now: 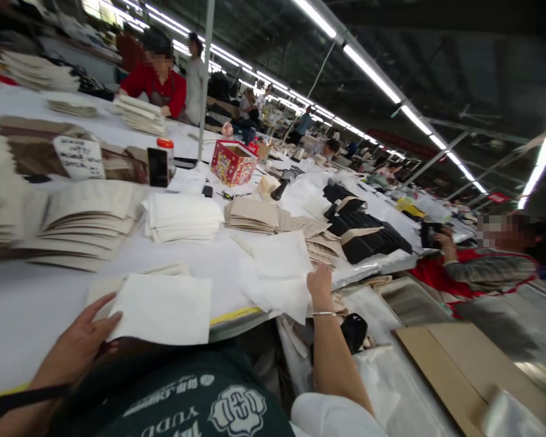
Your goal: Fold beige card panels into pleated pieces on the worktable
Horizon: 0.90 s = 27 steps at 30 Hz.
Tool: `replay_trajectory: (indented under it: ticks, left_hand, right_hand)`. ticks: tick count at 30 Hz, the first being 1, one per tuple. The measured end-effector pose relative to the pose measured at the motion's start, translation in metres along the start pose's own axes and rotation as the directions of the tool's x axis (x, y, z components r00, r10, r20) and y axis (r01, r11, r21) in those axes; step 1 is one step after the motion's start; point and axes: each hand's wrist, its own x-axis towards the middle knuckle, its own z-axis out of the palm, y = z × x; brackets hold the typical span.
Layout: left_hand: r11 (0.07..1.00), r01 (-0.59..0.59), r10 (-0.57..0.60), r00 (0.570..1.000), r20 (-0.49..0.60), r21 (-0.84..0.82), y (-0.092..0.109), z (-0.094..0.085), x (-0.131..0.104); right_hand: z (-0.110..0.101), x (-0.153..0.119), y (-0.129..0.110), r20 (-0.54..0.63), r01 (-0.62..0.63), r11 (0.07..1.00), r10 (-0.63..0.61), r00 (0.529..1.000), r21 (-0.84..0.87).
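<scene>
My left hand (84, 334) grips the left edge of a white rectangular fabric piece (166, 308) between thumb and fingers. That piece hangs slightly over the table's front edge, on top of a beige piece (101, 292) that shows behind it. Farther right, my right hand (320, 284) is closed at the right edge of a thin white sheet (279, 264), whose lower corner hangs past the table edge. Its fingertips are partly hidden. Behind the sheet lie a stack of beige pieces (252, 216) and a stack of white pieces (184, 215).
Fanned beige pieces (84, 227) lie at left. A red patterned box (233, 162), a phone (158, 167) and black bundled goods (368, 233) stand farther back. A metal pole (205, 79) rises from the table. A cardboard sheet (455, 376) is at lower right. Co-workers sit around.
</scene>
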Motion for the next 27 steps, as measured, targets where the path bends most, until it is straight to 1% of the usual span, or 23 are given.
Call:
replay_trajectory:
  ticks: [2, 3, 4, 5, 6, 7, 8, 9, 10, 11, 12, 13, 15, 16, 18, 21, 23, 25, 27]
  left_hand:
    - [0.997, 0.016, -0.014, 0.999, 0.028, -0.073, 0.014, 0.005, -0.015]
    - [0.995, 0.016, -0.012, 0.999, 0.04, -0.098, 0.02, 0.008, -0.021]
    - [0.993, 0.012, -0.004, 0.998, 0.066, -0.12, 0.024, 0.01, -0.027]
    - [0.99, 0.007, 0.006, 0.996, 0.091, -0.144, 0.027, 0.012, -0.032]
    - [0.986, 0.001, 0.019, 0.993, 0.118, -0.164, 0.029, 0.013, -0.036]
    - [0.984, -0.004, 0.03, 0.989, 0.144, -0.178, 0.03, 0.014, -0.04]
    - [0.983, -0.009, 0.04, 0.986, 0.163, -0.184, 0.03, 0.015, -0.043]
    - [0.984, -0.02, 0.051, 0.984, 0.172, -0.179, 0.029, 0.016, -0.045]
    - [0.987, -0.035, 0.062, 0.983, 0.171, -0.158, 0.029, 0.017, -0.048]
    - [0.991, -0.055, 0.074, 0.984, 0.165, -0.119, 0.027, 0.017, -0.049]
    - [0.994, -0.08, 0.09, 0.984, 0.152, -0.069, 0.026, 0.018, -0.051]
    - [0.994, -0.105, 0.105, 0.985, 0.14, -0.009, 0.025, 0.019, -0.053]
    - [0.986, -0.135, 0.123, 0.985, 0.119, 0.1, 0.022, 0.02, -0.055]
    - [0.983, -0.136, 0.122, 0.986, 0.112, 0.123, 0.021, 0.02, -0.056]
    - [0.99, -0.099, 0.087, 0.99, 0.114, 0.105, 0.018, 0.02, -0.057]
    - [0.999, -0.009, 0.002, 0.981, 0.194, 0.036, 0.01, 0.018, -0.059]
    - [1.0, 0.018, -0.016, 0.973, 0.231, -0.005, 0.003, 0.014, -0.059]
    - [0.998, 0.021, -0.009, 0.977, 0.214, -0.055, -0.005, 0.01, -0.059]
    - [0.997, 0.016, -0.003, 0.985, 0.172, -0.072, -0.012, 0.005, -0.059]
  right_hand:
    - [0.002, -0.025, -0.022, -0.035, 0.126, 0.987, -0.123, 0.992, 0.099]
    - [0.002, -0.044, -0.04, -0.018, 0.223, 0.958, -0.224, 0.974, 0.181]
    - [0.003, -0.066, -0.06, 0.035, 0.319, 0.903, -0.342, 0.939, 0.287]
    - [0.003, -0.09, -0.081, 0.104, 0.396, 0.827, -0.47, 0.877, 0.399]
    - [0.004, -0.115, -0.103, 0.183, 0.461, 0.738, -0.606, 0.774, 0.492]
    - [0.004, -0.14, -0.125, 0.249, 0.509, 0.656, -0.717, 0.651, 0.558]
    - [0.006, -0.162, -0.144, 0.306, 0.537, 0.596, -0.788, 0.534, 0.597]
    - [0.007, -0.181, -0.16, 0.351, 0.552, 0.562, -0.823, 0.446, 0.616]
    - [0.009, -0.195, -0.173, 0.385, 0.568, 0.553, -0.833, 0.398, 0.61]
    - [0.011, -0.206, -0.183, 0.413, 0.587, 0.554, -0.832, 0.37, 0.59]
    - [0.013, -0.212, -0.19, 0.433, 0.603, 0.561, -0.826, 0.361, 0.568]
    - [0.014, -0.215, -0.194, 0.444, 0.616, 0.568, -0.819, 0.362, 0.546]
    - [0.013, -0.215, -0.195, 0.458, 0.631, 0.576, -0.811, 0.364, 0.52]
    - [0.012, -0.213, -0.195, 0.465, 0.635, 0.577, -0.809, 0.359, 0.513]
    - [0.011, -0.21, -0.193, 0.489, 0.647, 0.586, -0.797, 0.353, 0.489]
    - [0.01, -0.211, -0.193, 0.523, 0.661, 0.61, -0.77, 0.365, 0.436]
    - [0.012, -0.214, -0.193, 0.524, 0.662, 0.616, -0.765, 0.375, 0.426]
    - [0.015, -0.217, -0.192, 0.507, 0.664, 0.607, -0.776, 0.376, 0.436]
    - [0.018, -0.22, -0.188, 0.487, 0.667, 0.59, -0.792, 0.368, 0.455]
